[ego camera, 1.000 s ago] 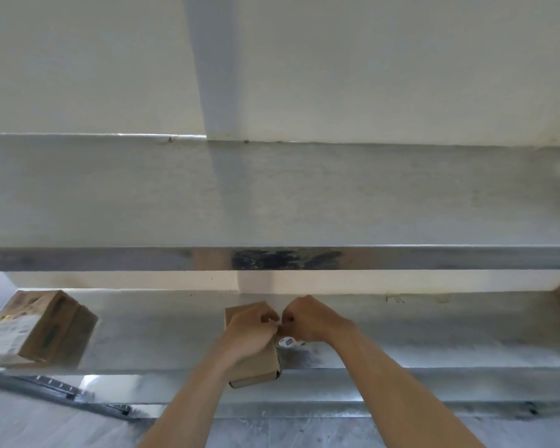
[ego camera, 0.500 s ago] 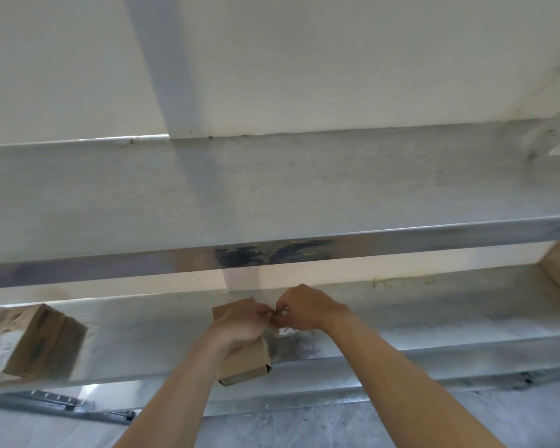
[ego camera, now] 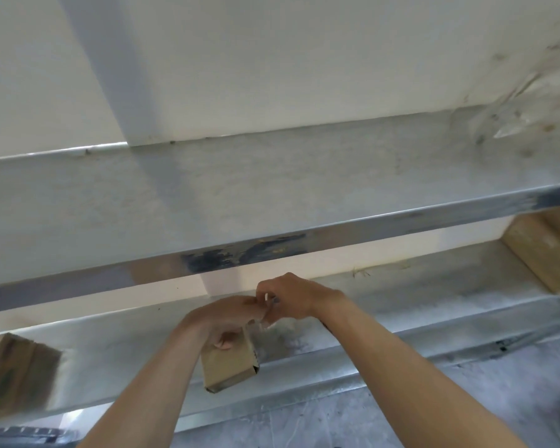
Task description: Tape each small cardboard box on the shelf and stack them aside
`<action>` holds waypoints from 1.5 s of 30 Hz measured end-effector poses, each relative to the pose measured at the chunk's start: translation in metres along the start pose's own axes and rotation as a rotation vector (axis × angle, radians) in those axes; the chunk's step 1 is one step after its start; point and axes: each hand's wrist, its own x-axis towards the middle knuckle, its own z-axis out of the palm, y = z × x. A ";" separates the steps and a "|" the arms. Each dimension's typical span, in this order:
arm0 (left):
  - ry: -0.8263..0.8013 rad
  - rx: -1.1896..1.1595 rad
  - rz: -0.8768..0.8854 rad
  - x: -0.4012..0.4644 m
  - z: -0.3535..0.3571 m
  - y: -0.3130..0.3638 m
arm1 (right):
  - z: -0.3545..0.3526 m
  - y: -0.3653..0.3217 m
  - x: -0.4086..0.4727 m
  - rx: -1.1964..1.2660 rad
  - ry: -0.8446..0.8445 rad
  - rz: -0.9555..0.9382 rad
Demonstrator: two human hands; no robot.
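A small brown cardboard box [ego camera: 228, 367] stands at the front of the lower metal shelf [ego camera: 401, 305], near the middle. My left hand [ego camera: 222, 320] grips its top, thumb on the near face. My right hand [ego camera: 286, 299] is just above and to the right, fingers curled and pinching something thin and clear at the box's top edge; it looks like tape, though blur hides the detail. The tape roll is not visible.
Another brown cardboard box [ego camera: 15, 373] with a label sits at the far left of the lower shelf. A larger cardboard piece [ego camera: 537, 250] lies at the far right. The upper metal shelf [ego camera: 272, 202] overhangs the hands. Below is grey floor [ego camera: 337, 425].
The view has swung and tilted to the left. My right hand has lifted a little above the box top. My left hand still holds the box.
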 end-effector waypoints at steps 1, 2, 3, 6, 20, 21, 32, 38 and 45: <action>0.003 0.006 -0.014 0.002 0.000 0.001 | -0.001 0.000 -0.001 0.009 0.000 0.002; 0.002 0.016 -0.028 0.003 -0.001 0.001 | -0.002 0.000 -0.002 0.012 0.004 0.000; -0.002 0.024 -0.038 0.003 -0.001 0.001 | -0.002 -0.001 -0.003 0.015 0.008 -0.003; -0.026 0.011 -0.049 0.004 -0.001 0.000 | 0.000 -0.003 -0.004 0.020 0.029 0.005; -0.155 -0.013 -0.090 0.012 -0.007 -0.007 | 0.078 0.091 -0.064 -0.157 0.357 0.629; -0.157 -0.025 -0.090 0.012 -0.007 -0.007 | 0.082 0.091 -0.060 -0.194 0.377 0.633; -0.118 -0.043 -0.070 0.004 0.001 -0.004 | 0.080 0.084 -0.057 -0.109 0.298 0.647; -0.101 -0.076 -0.070 0.001 0.002 -0.002 | 0.107 0.038 -0.080 0.363 0.256 0.540; -0.056 -0.077 -0.036 -0.004 0.005 -0.001 | 0.123 -0.039 -0.075 1.097 0.291 0.447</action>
